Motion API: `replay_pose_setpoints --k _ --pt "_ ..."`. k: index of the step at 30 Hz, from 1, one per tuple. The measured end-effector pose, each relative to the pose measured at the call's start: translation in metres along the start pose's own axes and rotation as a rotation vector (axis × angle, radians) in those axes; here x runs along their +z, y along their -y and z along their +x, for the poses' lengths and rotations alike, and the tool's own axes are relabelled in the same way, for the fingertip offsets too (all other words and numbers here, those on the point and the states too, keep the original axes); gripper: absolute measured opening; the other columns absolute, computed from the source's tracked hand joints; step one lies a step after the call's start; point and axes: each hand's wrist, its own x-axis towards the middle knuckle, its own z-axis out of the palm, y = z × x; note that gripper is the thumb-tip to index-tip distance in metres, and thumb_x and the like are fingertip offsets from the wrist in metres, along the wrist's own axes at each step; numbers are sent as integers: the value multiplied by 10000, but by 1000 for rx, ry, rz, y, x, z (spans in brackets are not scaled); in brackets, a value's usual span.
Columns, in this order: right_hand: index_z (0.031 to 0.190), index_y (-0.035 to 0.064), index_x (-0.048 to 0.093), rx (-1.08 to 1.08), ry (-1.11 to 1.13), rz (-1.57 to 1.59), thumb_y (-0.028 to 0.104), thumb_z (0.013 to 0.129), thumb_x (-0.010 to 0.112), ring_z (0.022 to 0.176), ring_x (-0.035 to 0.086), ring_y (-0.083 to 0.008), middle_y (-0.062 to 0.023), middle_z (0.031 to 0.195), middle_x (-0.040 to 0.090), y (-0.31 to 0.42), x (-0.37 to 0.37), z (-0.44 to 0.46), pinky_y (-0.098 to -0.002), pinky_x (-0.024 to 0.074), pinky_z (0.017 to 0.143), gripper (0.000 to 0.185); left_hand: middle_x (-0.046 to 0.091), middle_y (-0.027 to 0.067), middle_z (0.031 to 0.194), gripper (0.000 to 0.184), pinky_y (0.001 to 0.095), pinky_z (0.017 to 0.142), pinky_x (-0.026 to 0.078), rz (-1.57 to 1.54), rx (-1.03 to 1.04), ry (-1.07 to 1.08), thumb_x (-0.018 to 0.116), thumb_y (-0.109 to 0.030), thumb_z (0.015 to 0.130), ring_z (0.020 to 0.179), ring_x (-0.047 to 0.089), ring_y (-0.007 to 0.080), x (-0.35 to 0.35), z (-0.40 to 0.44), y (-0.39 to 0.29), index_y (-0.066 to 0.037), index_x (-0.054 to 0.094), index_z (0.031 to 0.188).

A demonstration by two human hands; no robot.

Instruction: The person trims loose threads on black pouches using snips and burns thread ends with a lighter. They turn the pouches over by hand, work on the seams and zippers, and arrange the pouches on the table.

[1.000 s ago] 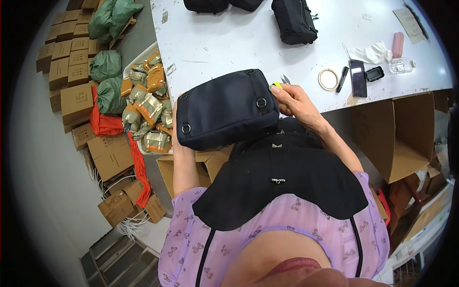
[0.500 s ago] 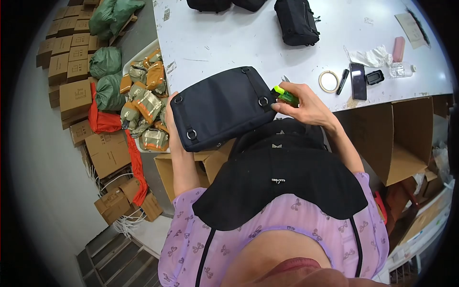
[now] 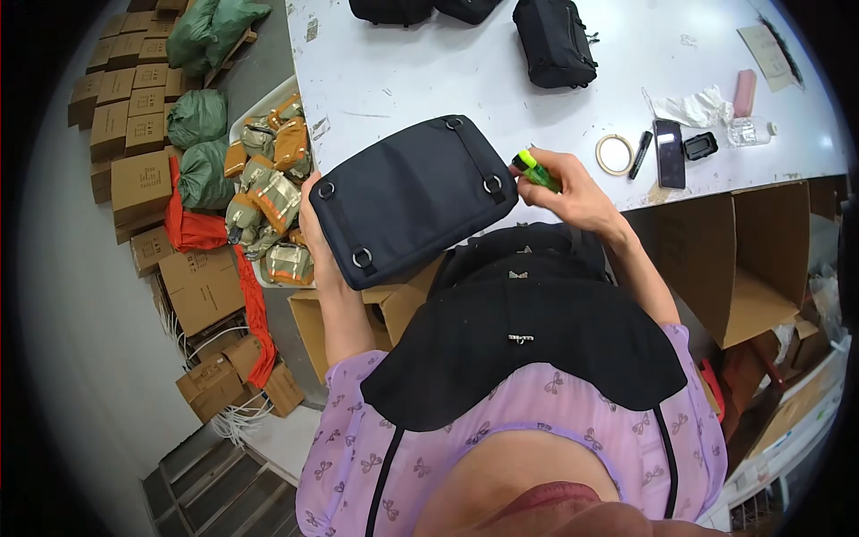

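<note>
A dark navy-black fabric bag with metal rings on short straps is held up, tilted, over the front edge of the table. My left hand grips the bag's left side; most of its fingers are hidden behind it. Just off the bag's right side, my right hand is closed round a bright green lighter with a yellow-green and black end. A small gap separates the lighter from the bag.
On the white table lie another black bag, a tape roll, a marker, a phone and a plastic bottle. At left stands a bin of orange-and-green bags. Cartons stand under the table.
The bag has turned and tilted so more of its ringed face shows, its left end slightly lower. The right hand with the lighter has drawn slightly away from the bag's edge.
</note>
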Motion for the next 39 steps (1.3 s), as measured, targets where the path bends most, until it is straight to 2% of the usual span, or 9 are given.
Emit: replay_pose_setpoints --k 3,8,13,19,23,25,27,33,39 --pt "1022 -59 616 194 -56 241 152 851 596 642 479 -75 -2 727 558 -26 -13 14 -232 392 599 272 644 65 1020 381 296 796 531 -9 63 23 509 -355 980 860 641 163 -12 2 16 -34 596 1165" --pt "976 -32 583 135 -455 -683 63 789 490 828 618 -445 -279 878 640 -189 -57 57 -484 483 742 230 656 63 1008 375 307 821 524 -109 71 -61 473 -361 998 863 642 173 20 -37 24 -43 606 1147" --pt "965 -68 553 301 -527 -918 17 750 499 865 604 -496 -324 962 604 -248 -84 56 -527 489 799 237 662 67 1000 373 309 830 522 -202 74 24 457 -360 1005 872 643 181 18 -32 38 -45 607 1136" --pt "1100 -30 564 165 -579 -1055 94 790 558 965 599 -445 -274 1031 617 -214 -81 53 -465 500 825 333 669 72 990 372 311 842 520 -245 75 64 438 -360 1014 883 645 190 14 -27 46 -48 610 1123" --pt "1277 9 525 334 -131 156 423 912 618 956 629 -275 -184 1173 605 -86 -35 50 -408 532 788 560 673 75 984 373 313 850 518 -276 57 104 425 -359 1020 890 646 197 16 -19 53 -50 611 1114" --pt "1361 8 461 254 109 538 446 919 623 938 626 -208 -159 1220 574 -38 -6 37 -353 550 769 643 675 77 981 374 313 854 517 -300 43 132 418 -359 1023 894 647 200 17 -13 56 -51 612 1109" --pt "1403 1 406 84 55 230 374 900 676 986 618 -210 -179 1267 544 -1 17 21 -313 555 782 682 678 79 978 375 314 858 516 -336 22 172 412 -358 1026 897 647 203 14 -4 58 -52 613 1105" --pt "1386 14 432 -84 -62 221 239 804 793 1064 582 -191 -143 1229 577 12 23 8 -284 524 777 721 684 83 968 380 316 869 514 -488 -141 438 392 -358 1035 908 649 213 -14 40 62 -54 615 1092" --pt "1346 24 494 -105 -131 16 279 776 808 974 576 -176 -126 1180 599 21 26 2 -258 500 649 699 660 179 1137 617 421 987 474 -217 -95 266 364 -523 1000 1079 623 278 -5 28 62 28 582 1176"
